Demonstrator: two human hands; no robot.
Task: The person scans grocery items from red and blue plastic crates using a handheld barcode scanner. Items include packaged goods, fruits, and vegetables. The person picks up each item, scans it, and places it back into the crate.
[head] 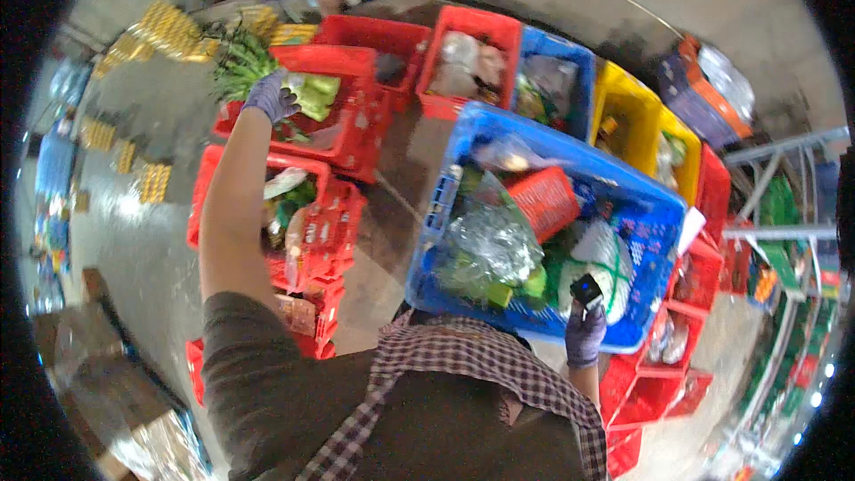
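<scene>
My left hand (270, 97), in a thin purple glove, reaches out over a red plastic crate (357, 57) at the upper left. Its fingers are partly bent beside a pale green vegetable (317, 95), and a bunch of leafy greens (244, 67) lies just past the wrist. Blur hides whether the fingers grip anything. My right hand (586, 337), gloved too, holds a small black device (586, 288) with a blue light above the near side of a big blue crate (434, 204). In that crate are a clear plastic bag (494, 244), a red package (544, 204) and a white foam-like bundle (604, 254) with green bands.
Stacked red crates (340, 220) stand to the left, holding vegetables. Behind the blue crate are another blue crate (581, 53) and a yellow crate (618, 90). Red crates (701, 274) line the right, near a metal rack (768, 230). Cardboard boxes (100, 361) sit lower left.
</scene>
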